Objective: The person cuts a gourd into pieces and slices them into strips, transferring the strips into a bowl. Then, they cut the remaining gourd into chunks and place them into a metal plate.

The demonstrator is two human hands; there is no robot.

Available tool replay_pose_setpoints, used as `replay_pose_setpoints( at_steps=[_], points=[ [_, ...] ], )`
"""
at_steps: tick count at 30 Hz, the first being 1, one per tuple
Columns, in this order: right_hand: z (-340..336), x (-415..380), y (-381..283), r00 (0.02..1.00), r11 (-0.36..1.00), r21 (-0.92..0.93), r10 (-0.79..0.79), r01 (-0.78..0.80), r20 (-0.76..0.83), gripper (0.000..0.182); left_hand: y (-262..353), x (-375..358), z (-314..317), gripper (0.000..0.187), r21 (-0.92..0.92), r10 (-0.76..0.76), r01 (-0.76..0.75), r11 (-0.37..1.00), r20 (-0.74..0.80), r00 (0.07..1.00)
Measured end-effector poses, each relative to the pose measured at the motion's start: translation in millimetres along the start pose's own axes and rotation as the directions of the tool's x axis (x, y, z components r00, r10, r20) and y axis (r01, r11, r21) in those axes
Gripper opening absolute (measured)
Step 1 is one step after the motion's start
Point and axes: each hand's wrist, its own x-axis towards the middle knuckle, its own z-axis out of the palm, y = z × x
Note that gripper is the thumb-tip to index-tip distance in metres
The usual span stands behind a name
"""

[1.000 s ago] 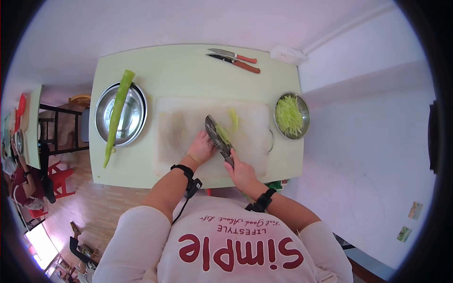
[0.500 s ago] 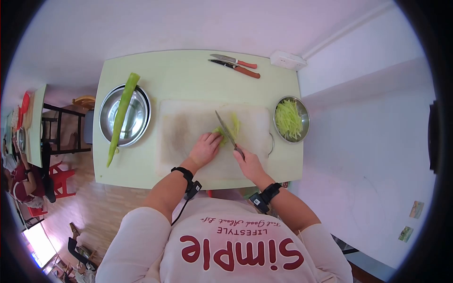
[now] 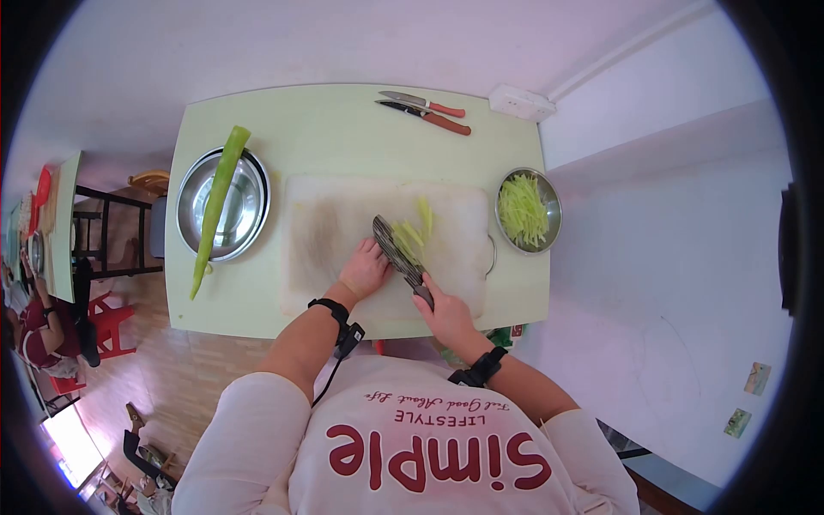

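My right hand [image 3: 448,316] is wrapped round the handle of a kitchen knife [image 3: 396,250]. The broad, dark-patterned blade lies tilted over the cutting board [image 3: 322,283], pointing away from me and to the left. Against the blade's left side are the curled fingers of my left hand [image 3: 366,268]; whatever they may hold is hidden. Light green cut vegetable pieces [image 3: 414,233], like lettuce stem, lie just right of the blade, partly covered by it. Another slim piece [image 3: 425,209] lies a little farther back.
A long peeled green stem [image 3: 221,202] rests across nested steel bowls [image 3: 184,206] at left. Shredded green strips [image 3: 523,209] fill a steel bowl [image 3: 557,225] at right. Two more knives [image 3: 438,118] lie at the back, near a white power strip [image 3: 521,103]. Another person [image 3: 51,330] is far left.
The knife's blade has swung left and turned its flat side up, now over the spot by my left fingertips. My left hand has shifted slightly left. The green pieces now show right of the blade.
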Motion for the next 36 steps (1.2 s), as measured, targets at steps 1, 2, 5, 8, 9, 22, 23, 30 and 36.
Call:
replay_pose_setpoints(
  at_steps=[1,2,5,8,9,22,23,30,36],
  points=[
    [2.9,-1.1,2.5,1.0,1.0,-0.006,-0.002,0.002,-0.011,0.054,1.6,0.9,1.5,0.028,-0.02,0.011,-0.012,1.0,-0.033,0.999],
    [4.8,-1.9,5.0,1.0,1.0,-0.012,-0.006,0.006,-0.022,0.054,3.3,2.7,4.3,0.028,-0.022,0.011,-0.012,1.0,-0.034,0.999],
    [12.6,-1.1,4.4,0.998,1.0,0.028,-0.003,0.004,-0.056,0.055,-3.2,-3.4,3.0,0.028,0.008,-0.003,0.003,1.0,0.018,1.0],
    [12.8,-1.3,5.0,0.999,1.0,-0.02,-0.024,0.023,-0.04,0.056,0.2,0.7,3.9,0.027,-0.015,0.027,-0.027,1.0,-0.033,0.999],
    [13.6,-1.0,5.0,0.999,1.0,-0.018,-0.024,0.024,-0.039,0.056,0.1,0.3,3.0,0.027,0.002,0.027,-0.027,1.0,-0.023,0.999],
    [14.3,3.3,-0.8,1.0,0.999,-0.03,0.015,-0.015,-0.018,0.06,1.6,0.7,0.0,0.026,0.02,0.009,-0.008,1.0,-0.023,1.0],
    [15.5,4.7,0.0,1.0,0.999,-0.045,0.01,-0.011,-0.027,0.062,1.5,0.5,-0.1,0.026,0.019,0.007,-0.007,1.0,-0.023,1.0],
    [23.5,21.9,1.8,0.999,1.0,-0.004,0.024,-0.024,-0.045,0.057,4.1,3.6,-3.0,0.024,0.036,-0.023,0.023,0.999,0.015,1.0],
    [20.6,34.3,32.8,0.969,0.965,0.194,-0.137,0.178,-0.205,0.053,8.9,6.1,-8.0,0.035,0.002,-0.032,0.032,1.0,-0.004,0.999]
  ],
)
